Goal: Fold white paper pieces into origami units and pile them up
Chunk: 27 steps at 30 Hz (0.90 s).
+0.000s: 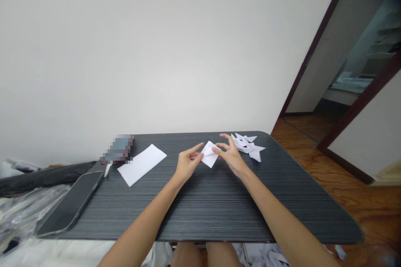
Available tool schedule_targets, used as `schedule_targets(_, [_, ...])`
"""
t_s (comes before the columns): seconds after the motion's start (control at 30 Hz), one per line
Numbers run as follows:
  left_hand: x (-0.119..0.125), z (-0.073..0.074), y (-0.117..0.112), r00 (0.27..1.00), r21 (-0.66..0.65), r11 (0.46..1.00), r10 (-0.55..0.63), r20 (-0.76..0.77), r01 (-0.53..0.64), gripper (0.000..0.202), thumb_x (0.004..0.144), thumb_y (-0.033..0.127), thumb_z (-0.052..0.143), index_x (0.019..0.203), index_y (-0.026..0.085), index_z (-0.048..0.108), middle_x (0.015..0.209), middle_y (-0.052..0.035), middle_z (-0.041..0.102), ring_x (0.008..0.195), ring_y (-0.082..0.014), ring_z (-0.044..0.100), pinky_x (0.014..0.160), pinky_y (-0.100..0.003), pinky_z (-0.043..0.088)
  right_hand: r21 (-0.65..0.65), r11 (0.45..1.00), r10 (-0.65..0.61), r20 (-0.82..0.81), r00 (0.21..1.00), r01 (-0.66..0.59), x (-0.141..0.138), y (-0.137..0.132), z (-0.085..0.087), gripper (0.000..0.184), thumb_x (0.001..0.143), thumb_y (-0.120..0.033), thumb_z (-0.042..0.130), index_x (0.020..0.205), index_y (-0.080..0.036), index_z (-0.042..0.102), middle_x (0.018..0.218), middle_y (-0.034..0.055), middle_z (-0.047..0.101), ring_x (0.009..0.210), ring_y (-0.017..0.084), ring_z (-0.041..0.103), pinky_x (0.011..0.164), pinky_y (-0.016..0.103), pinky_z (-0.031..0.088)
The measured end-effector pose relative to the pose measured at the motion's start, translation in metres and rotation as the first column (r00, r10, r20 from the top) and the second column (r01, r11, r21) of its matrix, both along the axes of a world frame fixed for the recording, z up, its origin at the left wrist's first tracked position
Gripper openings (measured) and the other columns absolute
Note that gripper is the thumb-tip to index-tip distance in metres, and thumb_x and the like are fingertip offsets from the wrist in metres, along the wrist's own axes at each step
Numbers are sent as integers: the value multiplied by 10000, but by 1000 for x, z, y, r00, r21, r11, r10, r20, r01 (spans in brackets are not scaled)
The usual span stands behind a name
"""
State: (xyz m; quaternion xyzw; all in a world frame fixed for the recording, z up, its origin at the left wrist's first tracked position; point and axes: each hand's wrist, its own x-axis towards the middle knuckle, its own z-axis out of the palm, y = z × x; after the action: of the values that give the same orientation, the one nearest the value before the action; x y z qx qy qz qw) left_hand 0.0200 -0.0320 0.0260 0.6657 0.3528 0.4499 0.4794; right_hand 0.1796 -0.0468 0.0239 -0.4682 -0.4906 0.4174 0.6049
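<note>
A small folded white paper is held just above the dark table, near its far middle. My left hand pinches the paper's left edge, index finger stretched out. My right hand grips the right edge between thumb and fingers. Both forearms reach in from the bottom of the view.
A flat white paper strip lies left of my hands. Several folded white paper shapes lie in a pile to the right. A dark phone sits at the table's left edge, a blurred box behind it. Wooden floor and a doorway are at right.
</note>
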Motion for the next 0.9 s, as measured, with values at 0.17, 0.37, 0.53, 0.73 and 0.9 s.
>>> schedule_targets(0.17, [-1, 0, 0, 1000, -23, 999, -31, 3, 31, 509, 680, 305, 590, 1144, 115, 505, 697, -35, 655, 590, -119, 582, 603, -226, 472, -91, 984, 150, -39, 988, -153, -2, 1, -2, 927, 543, -278, 697, 1286, -267, 143, 635, -20, 571, 511, 138, 544, 474, 255, 427])
schedule_targets(0.37, [-1, 2, 2, 999, -68, 996, -48, 16, 49, 492, 653, 277, 614, 1104, 97, 536, 672, -39, 663, 569, -127, 580, 599, -251, 478, -47, 977, 208, -21, 978, -209, 1, 1, -2, 871, 592, -239, 649, 1307, -239, 150, 541, -48, 539, 424, 104, 491, 376, 199, 347])
schedule_targets(0.53, [-5, 4, 8, 999, -102, 995, -5, 36, 8, 270, 623, 254, 633, 831, 84, 663, 682, -65, 666, 561, -135, 576, 579, -253, 476, -10, 956, 293, -30, 956, -293, 13, -1, 2, 671, 667, -224, 548, 1278, -228, 271, 634, -15, 578, 509, 98, 523, 510, 246, 436])
schedule_targets(0.73, [-15, 2, 17, 995, -221, 975, 11, 98, 11, 231, 610, 233, 639, 780, 78, 666, 723, -80, 664, 531, -108, 558, 566, -235, 465, 172, 949, 128, 559, 820, -265, 20, -8, 8, 474, 673, -126, 468, 1114, -293, 517, 1301, 33, 366, 1171, 212, 348, 939, 418, 267])
schedule_targets(0.9, [-13, 6, 10, 984, -214, 962, -158, 77, 171, 327, 704, 365, 550, 759, 57, 645, 676, -106, 653, 569, -145, 591, 566, -248, 451, 238, 933, 10, 733, 680, -270, 6, -13, 7, 224, 741, -209, 495, 908, -250, 639, 1043, 56, 595, 1014, 218, 487, 888, 420, 289])
